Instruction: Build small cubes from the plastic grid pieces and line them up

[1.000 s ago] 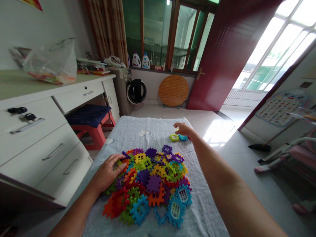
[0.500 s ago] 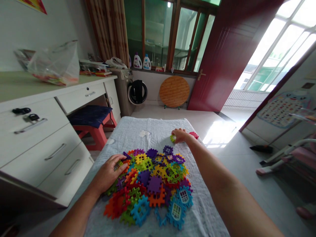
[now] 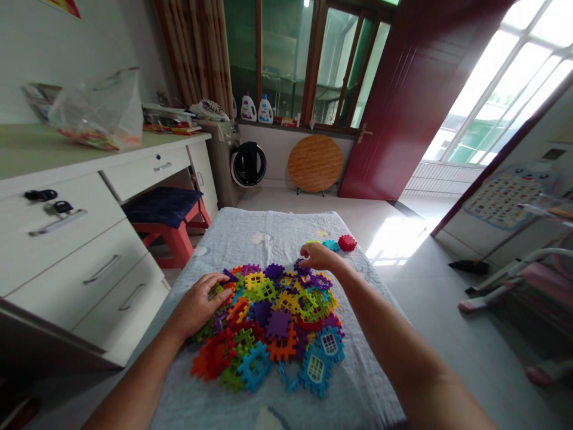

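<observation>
A heap of colourful interlocking plastic tiles (image 3: 280,322) with notched edges lies on a cloth-covered table. My left hand (image 3: 200,304) rests against the heap's left side, thumb and fingers apart around a green windowed tile (image 3: 215,291). At the far edge of the heap, my right hand (image 3: 317,257) hovers with curled but parted fingers beside a purple tile (image 3: 299,266); contact is hard to make out. Beyond that hand sit a blue tile stack (image 3: 331,245), a red tile stack (image 3: 347,242) and a mostly hidden yellow-green piece (image 3: 312,242).
The pale blue cloth (image 3: 250,239) covers the table. On the left are a white desk (image 3: 102,239) and a red stool (image 3: 179,233) with a dark cushion. A washing machine (image 3: 224,158), a round wooden board (image 3: 315,164) and a red door (image 3: 403,101) stand farther back.
My right hand has released the yellow-green piece at the far side and come back left, nearer the heap. The blue stack beside the red one now shows. My left hand stays in place.
</observation>
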